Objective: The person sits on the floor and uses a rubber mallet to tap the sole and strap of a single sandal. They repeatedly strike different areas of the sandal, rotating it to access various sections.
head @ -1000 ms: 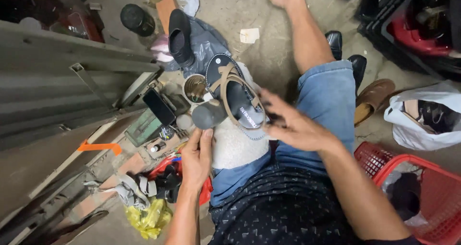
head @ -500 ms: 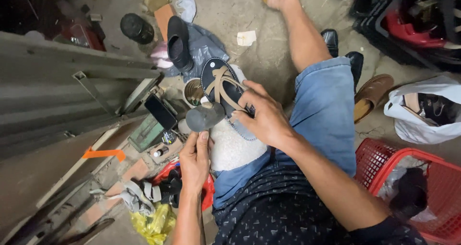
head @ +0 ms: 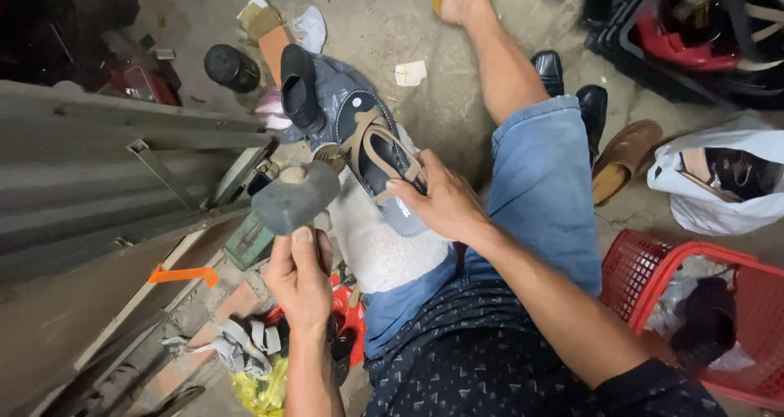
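A dark sandal (head: pixel 371 151) with tan straps lies sole-down on a white cloth (head: pixel 380 245) over my left knee. My right hand (head: pixel 441 205) grips its near end, fingers over the strap and the grey heel part. My left hand (head: pixel 300 282) is raised just left of the knee, shut on the handle of a grey rubber mallet (head: pixel 294 198), whose head is level with the sandal's middle and a little to its left.
A black shoe (head: pixel 299 90) lies on grey plastic beyond the sandal. A metal shutter (head: pixel 106 180) stands at left. Black and brown shoes (head: pixel 608 139), a white bag (head: pixel 719 180) and a red basket (head: pixel 694 303) sit at right. Tools and rags lie below my left hand.
My left hand has lifted the mallet up and away from the sandal. My right hand has slid from the sandal's middle down to its near end.
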